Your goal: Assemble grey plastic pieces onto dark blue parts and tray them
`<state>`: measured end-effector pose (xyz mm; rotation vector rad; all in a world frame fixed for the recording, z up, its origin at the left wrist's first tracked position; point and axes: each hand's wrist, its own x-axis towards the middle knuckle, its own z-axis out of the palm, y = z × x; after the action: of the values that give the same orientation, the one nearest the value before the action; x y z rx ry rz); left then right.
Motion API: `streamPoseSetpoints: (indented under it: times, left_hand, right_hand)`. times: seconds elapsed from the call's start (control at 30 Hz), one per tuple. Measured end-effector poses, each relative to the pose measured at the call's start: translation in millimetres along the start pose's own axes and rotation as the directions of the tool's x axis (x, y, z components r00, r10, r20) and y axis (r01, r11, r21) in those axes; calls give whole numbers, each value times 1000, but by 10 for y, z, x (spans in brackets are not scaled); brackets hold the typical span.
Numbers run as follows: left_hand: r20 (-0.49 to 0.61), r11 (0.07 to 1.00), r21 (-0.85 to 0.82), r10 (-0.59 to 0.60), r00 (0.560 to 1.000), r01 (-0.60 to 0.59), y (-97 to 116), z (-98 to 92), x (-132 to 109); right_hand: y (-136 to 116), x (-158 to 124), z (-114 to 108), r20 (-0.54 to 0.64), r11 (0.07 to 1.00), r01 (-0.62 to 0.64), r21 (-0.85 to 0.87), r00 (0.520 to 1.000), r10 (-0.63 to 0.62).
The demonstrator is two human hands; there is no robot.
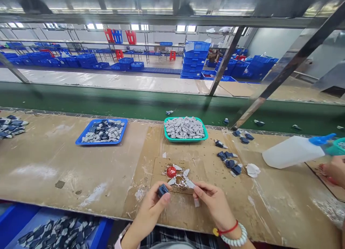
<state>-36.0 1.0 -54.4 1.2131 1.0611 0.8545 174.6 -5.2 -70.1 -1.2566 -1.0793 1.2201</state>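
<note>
My left hand (151, 209) is closed around a small dark blue plastic part (162, 190), held just above the table edge side of the cardboard. Between the thumb and fingers of my right hand (214, 200) is a light grey plastic piece (190, 184). Ahead of both hands sits a round red cap-like thing (171, 171) on a wet, glossy patch of a cardboard sheet (159, 166). Several more light grey pieces (185, 173) lie around it. The far ends of some fingers are hidden.
A green tray (185, 140) holds many grey pieces; a blue tray (101, 143) holds mixed ones. Joined parts (230, 163) and a white bottle (293, 152) lie to the right. Another person's hand (335, 171) is at the far right. Behind runs a green conveyor belt (121, 101).
</note>
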Motion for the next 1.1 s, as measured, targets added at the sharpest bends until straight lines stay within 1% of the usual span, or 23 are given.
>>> streamPoseSetpoints:
  times: [0.03,0.07,0.1,0.17,0.23,0.3,0.37,0.43,0.5,0.57,0.67,0.77,0.83,0.9,0.93,0.97,1.0,1.03,1.07,1.1]
  left_hand:
    - [39,999,30,16,999,-17,51,51,33]
    - [70,998,48,37,997,-40,102,106,61]
    - [97,996,61,59,994,-65,151,162,83]
    - [118,990,86,101,988,-111,236,263,108]
    - [120,983,117,130,984,-144,295,339,115]
    - [120,976,148,141,983,-158,336,392,111]
    - [113,970,169,156,981,-174,369,438,106]
    - [83,965,188,169,982,-181,394,489,102]
    - [30,963,207,173,985,-175,395,538,94]
    - [-22,960,230,168,985,-159,356,569,79]
    - [-49,946,290,165,985,-144,240,553,41]
    - [-88,927,356,161,983,-120,154,488,12]
    - [-125,921,378,154,980,-97,148,427,0]
    - [-143,927,369,124,982,-64,155,324,-25]
    - [-171,934,355,108,979,-40,147,238,-53]
    - [-231,940,342,98,968,-14,121,120,-98]
    - [-327,944,330,101,940,13,72,-35,-162]
    - [-450,946,322,118,885,37,-2,-229,-247]
    - [-578,947,317,149,802,53,-97,-455,-354]
    - [-689,945,320,188,700,61,-207,-705,-478]
  right_hand:
    - [-53,-14,8,-3,999,-4,51,1000,4]
    - [-112,-35,19,-15,997,21,72,1000,-20]
    - [-173,-60,31,-32,996,70,64,997,-68]
    - [-294,-118,57,-62,979,204,-19,977,-205]
    - [-398,-170,81,-69,926,345,-152,931,-358]
    - [-472,-200,105,-48,844,466,-266,868,-495]
    - [-510,-211,132,-5,757,557,-341,804,-594]
    - [-515,-212,157,44,682,615,-395,755,-655]
    - [-495,-214,173,92,619,644,-449,723,-685]
    - [-455,-216,180,167,572,662,-483,711,-683]
    - [-365,-220,207,293,513,692,-508,699,-652]
    - [-263,-237,305,369,431,711,-556,675,-638]
    - [-223,-254,398,411,393,729,-561,658,-631]
    - [-232,-247,471,460,392,754,-527,640,-615]
    - [-256,-218,486,499,401,771,-495,630,-594]
    - [-291,-159,481,545,412,784,-465,620,-564]
    - [-336,-65,455,587,411,794,-449,608,-534]
    - [-386,72,409,615,390,798,-460,603,-507]
    - [-441,252,349,633,338,793,-507,608,-478]
    - [-495,472,280,628,261,780,-568,616,-475]
